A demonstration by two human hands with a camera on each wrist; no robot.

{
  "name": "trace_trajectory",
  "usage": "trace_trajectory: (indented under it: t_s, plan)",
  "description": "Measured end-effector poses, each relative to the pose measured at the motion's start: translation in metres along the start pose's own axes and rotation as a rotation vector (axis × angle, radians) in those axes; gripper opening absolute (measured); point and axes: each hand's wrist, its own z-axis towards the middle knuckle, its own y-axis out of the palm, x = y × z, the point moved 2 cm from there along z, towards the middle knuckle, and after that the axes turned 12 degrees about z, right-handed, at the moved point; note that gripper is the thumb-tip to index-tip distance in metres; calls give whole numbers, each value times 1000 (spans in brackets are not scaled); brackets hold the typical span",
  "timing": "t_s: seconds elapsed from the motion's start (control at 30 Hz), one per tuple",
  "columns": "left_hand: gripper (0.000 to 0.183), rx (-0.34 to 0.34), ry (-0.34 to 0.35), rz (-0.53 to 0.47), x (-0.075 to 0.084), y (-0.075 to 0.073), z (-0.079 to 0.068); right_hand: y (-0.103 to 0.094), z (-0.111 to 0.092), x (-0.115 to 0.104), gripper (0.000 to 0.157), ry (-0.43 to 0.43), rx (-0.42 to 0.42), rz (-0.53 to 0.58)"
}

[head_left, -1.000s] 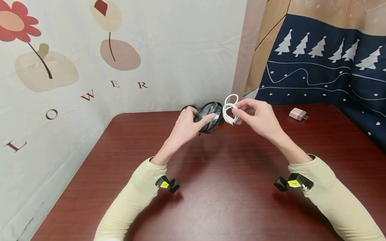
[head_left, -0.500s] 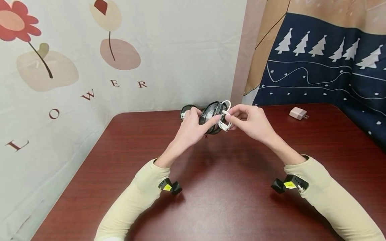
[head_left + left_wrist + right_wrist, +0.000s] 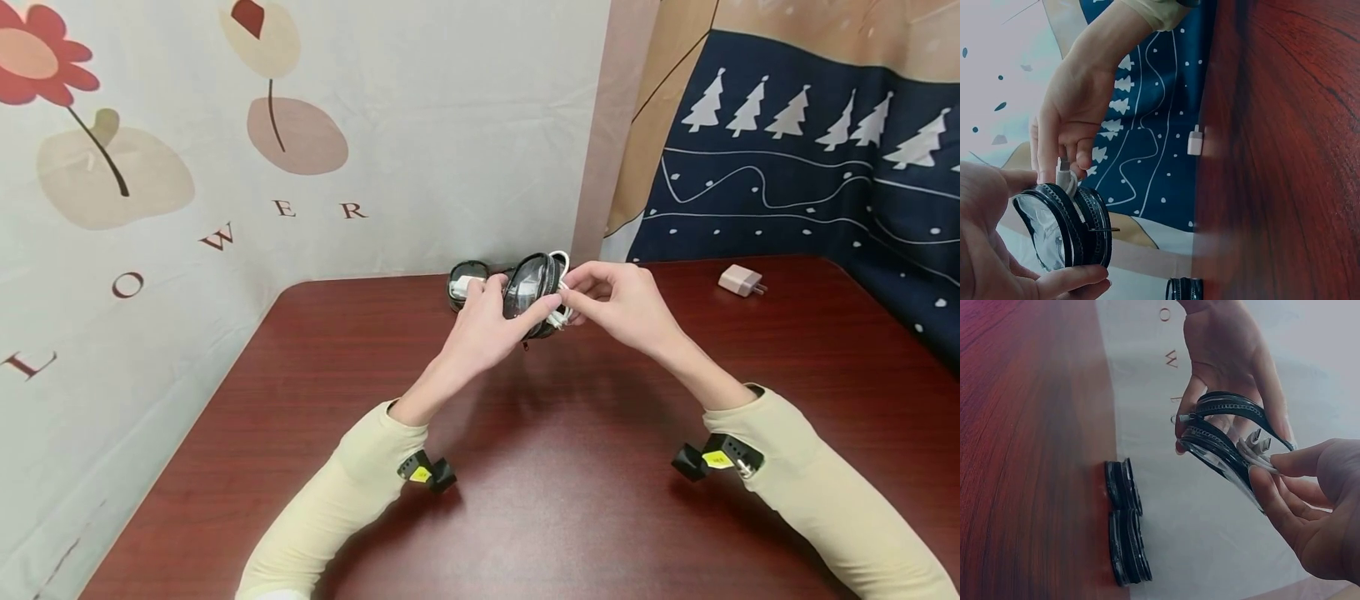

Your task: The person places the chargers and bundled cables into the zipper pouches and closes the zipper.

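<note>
A small round zip pouch (image 3: 529,282) with clear sides and black trim is held above the table in my left hand (image 3: 480,329), fingers and thumb around its rim. Its zip is undone, and the mouth gapes in the right wrist view. My right hand (image 3: 630,302) pinches a coiled white charging cable (image 3: 558,318) at that mouth. In the right wrist view the cable's metal plug ends (image 3: 1261,440) sit between the two zip edges, partly inside. The right fingertips hide some of the coil.
Two similar black-trimmed pouches, a nearer pouch (image 3: 1129,550) and a farther pouch (image 3: 1124,487), stand by the back edge of the dark red table (image 3: 525,467). A white charger plug (image 3: 741,282) lies at the back right. Printed cloth (image 3: 450,125) hangs behind the table.
My right hand has brought the cable leftward to the pouch and partly into its mouth. My left hand has shifted the pouch slightly right, uncovering more of another pouch behind.
</note>
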Motion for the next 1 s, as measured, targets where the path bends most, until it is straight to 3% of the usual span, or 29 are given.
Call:
trace_trajectory:
  t_s: [0.2, 0.5, 1.0]
  plan:
    - [88, -12, 2, 0, 2, 2, -3, 2, 0, 1, 10, 2, 24, -10]
    - [78, -50, 5, -21, 7, 5, -8, 7, -1, 2, 6, -41, 69, -169]
    - [72, -8, 7, -45, 7, 3, -7, 9, -3, 2, 10, -11, 7, -201]
